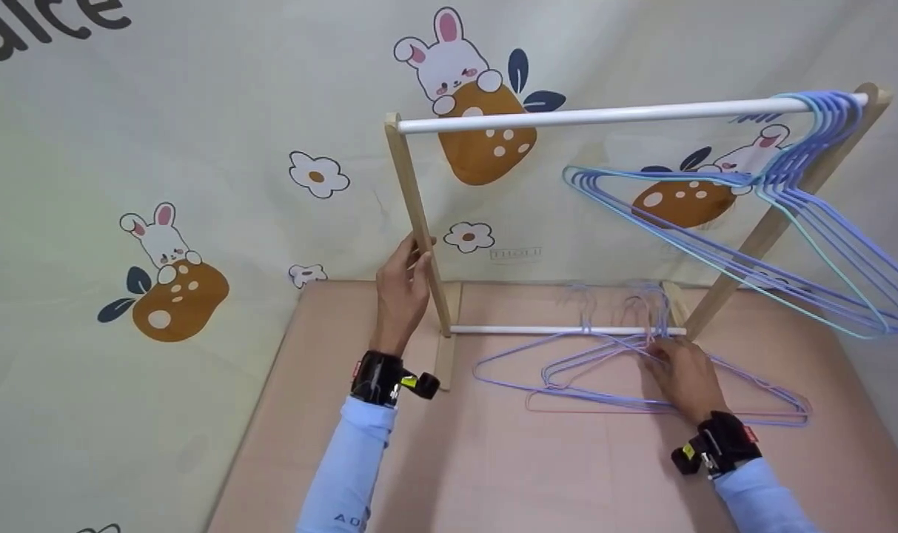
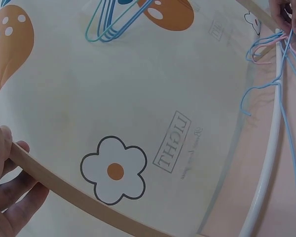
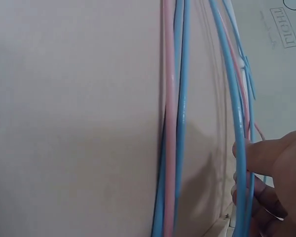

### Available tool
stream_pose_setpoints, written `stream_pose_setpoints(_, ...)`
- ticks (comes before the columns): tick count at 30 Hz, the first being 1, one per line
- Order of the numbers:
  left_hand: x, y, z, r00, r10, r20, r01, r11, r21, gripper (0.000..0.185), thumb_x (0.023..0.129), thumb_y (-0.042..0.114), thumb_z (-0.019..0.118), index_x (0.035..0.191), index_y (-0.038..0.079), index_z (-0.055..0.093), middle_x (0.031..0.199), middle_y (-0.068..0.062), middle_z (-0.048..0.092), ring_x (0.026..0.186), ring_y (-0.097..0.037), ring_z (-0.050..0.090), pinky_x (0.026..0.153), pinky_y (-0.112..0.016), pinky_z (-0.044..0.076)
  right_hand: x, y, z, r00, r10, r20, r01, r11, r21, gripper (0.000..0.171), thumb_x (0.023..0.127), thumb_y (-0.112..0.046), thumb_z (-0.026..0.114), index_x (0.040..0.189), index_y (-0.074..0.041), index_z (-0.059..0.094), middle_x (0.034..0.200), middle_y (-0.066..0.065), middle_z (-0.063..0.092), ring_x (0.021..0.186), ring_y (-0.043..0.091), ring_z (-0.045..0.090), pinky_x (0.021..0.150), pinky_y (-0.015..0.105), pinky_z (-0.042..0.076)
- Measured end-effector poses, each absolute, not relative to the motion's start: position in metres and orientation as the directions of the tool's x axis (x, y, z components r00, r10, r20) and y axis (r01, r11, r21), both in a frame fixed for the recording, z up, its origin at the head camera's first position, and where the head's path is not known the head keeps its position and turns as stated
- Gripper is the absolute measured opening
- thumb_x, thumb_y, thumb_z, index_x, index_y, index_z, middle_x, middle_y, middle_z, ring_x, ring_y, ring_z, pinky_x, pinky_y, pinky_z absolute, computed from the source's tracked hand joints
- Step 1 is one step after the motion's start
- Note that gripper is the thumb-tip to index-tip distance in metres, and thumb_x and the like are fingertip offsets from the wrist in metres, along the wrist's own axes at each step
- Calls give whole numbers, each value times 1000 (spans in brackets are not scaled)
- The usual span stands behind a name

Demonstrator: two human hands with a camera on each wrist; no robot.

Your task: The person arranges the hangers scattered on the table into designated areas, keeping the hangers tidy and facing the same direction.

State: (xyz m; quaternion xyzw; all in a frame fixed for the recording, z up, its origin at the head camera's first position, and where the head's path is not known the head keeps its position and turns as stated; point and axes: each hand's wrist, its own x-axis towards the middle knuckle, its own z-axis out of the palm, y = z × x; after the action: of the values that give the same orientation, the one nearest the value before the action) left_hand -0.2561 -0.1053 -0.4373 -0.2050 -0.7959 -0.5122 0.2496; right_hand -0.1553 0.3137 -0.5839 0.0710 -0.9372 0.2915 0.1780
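My left hand (image 1: 403, 296) grips the left wooden post (image 1: 411, 185) of a small clothes rack, thumb on one side and fingers behind it. Low on the right, my right hand (image 1: 685, 374) is at the necks of several blue and pink wire hangers by the rack's lower white bar (image 1: 523, 330). In the right wrist view its thumb and fingers pinch a blue hanger (image 3: 239, 128), with a pink wire close beside it. One blue hanger (image 2: 287, 128) sits apart from this bunch, its hook lying over the bar in the left wrist view.
Several blue and teal hangers (image 1: 785, 159) hang bunched at the right end of the upper white bar (image 1: 604, 116), beside the slanted right post (image 1: 771, 222). The rack stands on a pink-covered table (image 1: 330, 459), against a backdrop (image 1: 256, 133) printed with rabbits and flowers.
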Motion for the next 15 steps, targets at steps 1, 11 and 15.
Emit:
stream_pose_setpoints(1,-256,-105,-437,-793,69,605,579,394,714,33,97,10,49,129,3,52,119,-7,60,109,-13,56,85,-26,50,-155,313,-585,-928,-19,371,-224,825,-519,13,76,-1,75,88,-3,69,82,9,62,78,30,57,67,47,44)
stream_pose_setpoints(11,-257,-105,-438,-792,74,606,583,384,716,32,97,11,49,128,1,52,119,-7,59,109,-15,56,85,-28,50,-153,309,-588,-937,29,349,-176,823,-540,15,78,-7,76,90,0,70,83,11,66,79,33,60,69,50,46)
stream_pose_setpoints(15,-256,-106,-437,-790,72,608,586,381,715,32,97,10,49,128,3,53,119,-7,60,109,-16,56,85,-29,50,-153,308,-589,-927,27,374,-196,816,-543,14,79,-7,75,90,-1,68,83,10,65,78,30,60,68,46,47)
